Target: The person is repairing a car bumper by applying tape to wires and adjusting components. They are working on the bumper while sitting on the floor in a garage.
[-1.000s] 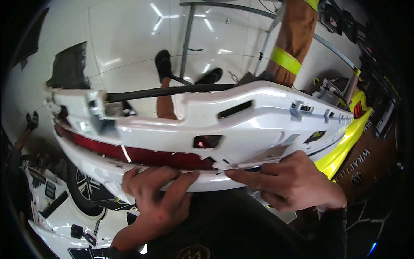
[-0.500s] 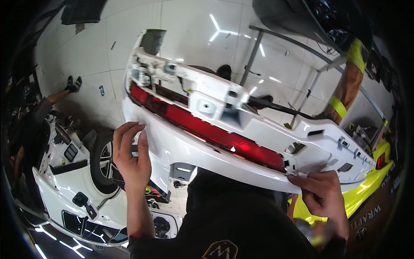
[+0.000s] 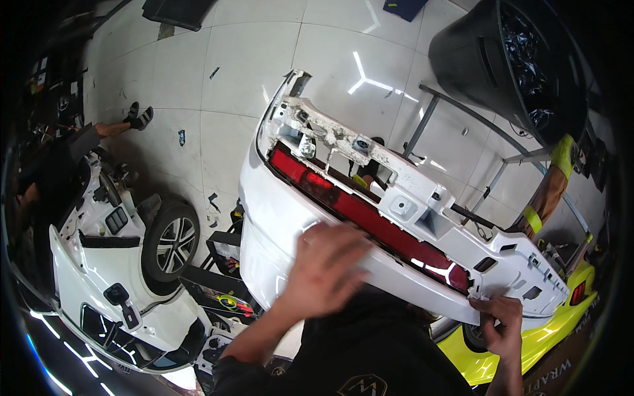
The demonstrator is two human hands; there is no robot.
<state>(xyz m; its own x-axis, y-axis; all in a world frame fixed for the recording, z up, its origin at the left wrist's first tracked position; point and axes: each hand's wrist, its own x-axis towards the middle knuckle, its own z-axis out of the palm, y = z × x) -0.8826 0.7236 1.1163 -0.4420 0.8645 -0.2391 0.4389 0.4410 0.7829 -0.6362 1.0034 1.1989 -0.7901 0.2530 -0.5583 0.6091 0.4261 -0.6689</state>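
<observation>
A white car bumper (image 3: 277, 198) lies slanted in front of me, its hollow inner side with slots and brackets facing up and away. Along it runs a long red light strip (image 3: 389, 228). My left hand (image 3: 327, 267), somewhat blurred, is over the bumper's smooth outer face near the middle, fingers apart with nothing visible in them. My right hand (image 3: 502, 320) is closed, with thumb and index finger pinching the bumper's near edge by the right end of the red strip. Whether a thin film lies between those fingers is too small to tell.
A grey metal stand (image 3: 429, 122) is beyond the bumper, near a large black bin (image 3: 475, 72). A white car (image 3: 72, 277) stands at left and a yellow car (image 3: 548, 336) at right. Another person's arm with yellow bands (image 3: 548, 195) is at right; a sandaled foot (image 3: 142, 119) shows at left.
My left hand has moved right, from the bumper's left end to over its middle. My right hand keeps its place at the near edge. The view has shifted, showing more of the bin.
</observation>
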